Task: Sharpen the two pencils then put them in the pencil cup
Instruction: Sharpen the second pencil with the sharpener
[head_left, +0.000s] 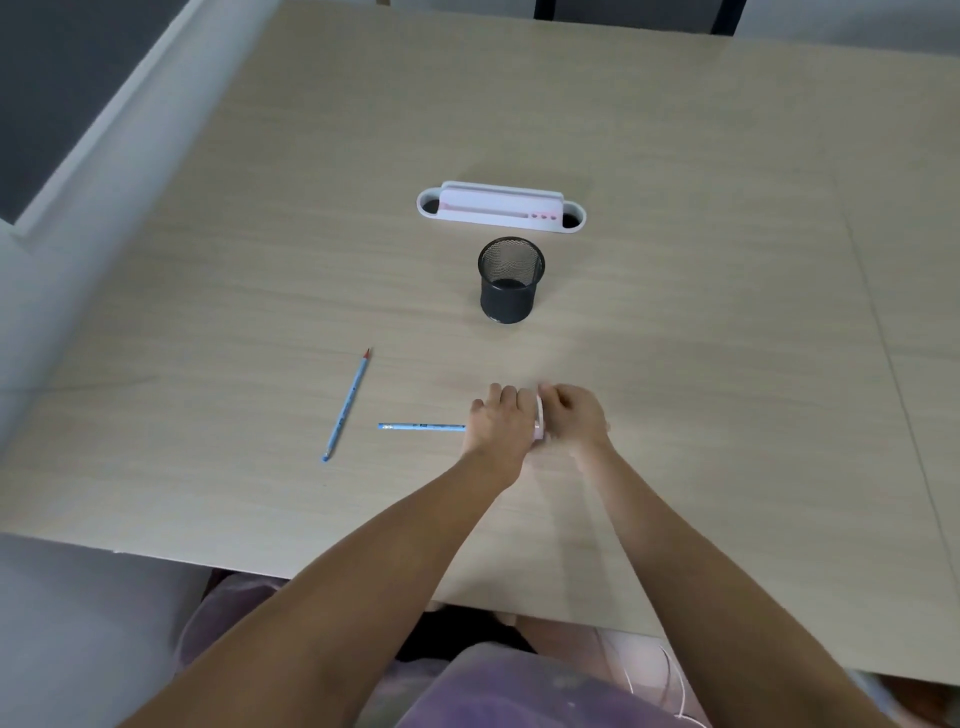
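My left hand grips one end of a light blue pencil, which sticks out level to the left. My right hand is curled round a small pink sharpener, mostly hidden between the two hands; the pencil's tip is hidden there too. A second blue pencil with a red point lies loose on the table to the left, pointing away from me. The black mesh pencil cup stands upright beyond my hands, with no pencil showing in it.
A white and pink desk organizer lies behind the cup. The light wooden table stretches wide on all sides, its near edge by my lap. A dark chair back stands at the far edge.
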